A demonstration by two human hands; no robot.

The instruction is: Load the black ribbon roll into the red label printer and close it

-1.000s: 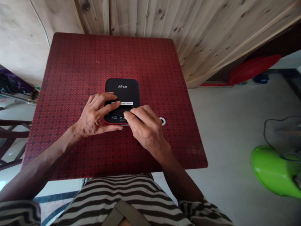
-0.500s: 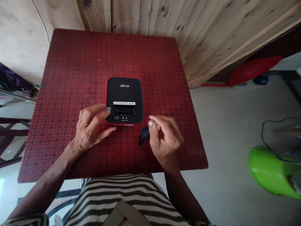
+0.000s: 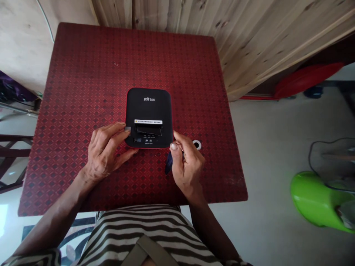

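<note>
Taking the black device as the clock's centre, with twelve at the far side of the bench, the left hand (image 3: pixel 102 149) sits at eight o'clock. Its fingers and thumb are apart, the fingertips resting on the device's left edge at a small grey tab (image 3: pixel 129 131), the thumb stretched along the near edge. The right hand (image 3: pixel 174 140) is between four and five, fingers curled, with index finger and thumb at the device's near right corner; whether they are closed on that corner cannot be told.

The black device (image 3: pixel 149 111) lies flat near the middle of the red patterned bench (image 3: pixel 83 74). It has a red rim, a white logo towards twelve, then a white label (image 3: pixel 148 122) bearing a yellow triangle, a dark slot (image 3: pixel 149 130) and a row of small icons nearest the person.

At five o'clock, partly behind the right hand, lies a dark piece (image 3: pixel 168 163), too hidden to identify. At four, just past the right hand, is a white ring (image 3: pixel 199 145) with a dark centre.

Farther out, wooden panelling (image 3: pixel 177 16) runs from twelve towards two; a green container (image 3: pixel 310 195) stands on the floor at four; the person's striped top (image 3: pixel 149 225) fills six; dark wooden furniture (image 3: pixel 12 151) shows between eight and nine.
</note>
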